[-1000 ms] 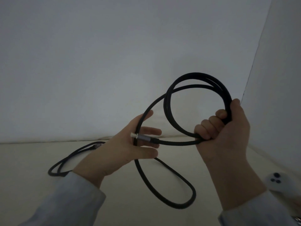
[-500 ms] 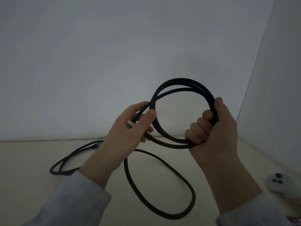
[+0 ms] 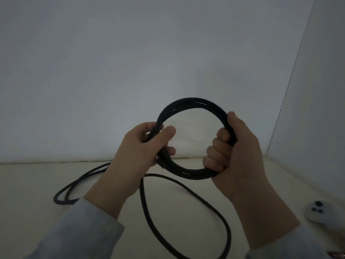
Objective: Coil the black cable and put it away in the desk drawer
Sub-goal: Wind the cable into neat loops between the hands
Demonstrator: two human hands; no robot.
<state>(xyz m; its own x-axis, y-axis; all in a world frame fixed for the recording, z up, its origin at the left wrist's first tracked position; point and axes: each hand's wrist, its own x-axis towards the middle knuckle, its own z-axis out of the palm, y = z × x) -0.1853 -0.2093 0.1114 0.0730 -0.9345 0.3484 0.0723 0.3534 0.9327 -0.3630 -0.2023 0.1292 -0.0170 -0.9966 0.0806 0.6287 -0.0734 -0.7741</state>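
Coil of black cable (image 3: 192,102) held up over the desk (image 3: 28,184): my right hand (image 3: 239,152) fists around the stacked turns so they cannot spring apart; my left hand (image 3: 138,154) pinches the opposite side, likely to lay in slack. Loose remainder trails on desk; drawer not in view.

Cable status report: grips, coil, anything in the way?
Left grip and right grip both hold the cable coil. Long tail loose on the desk. White controller far right, clear of it. No drawer in view.
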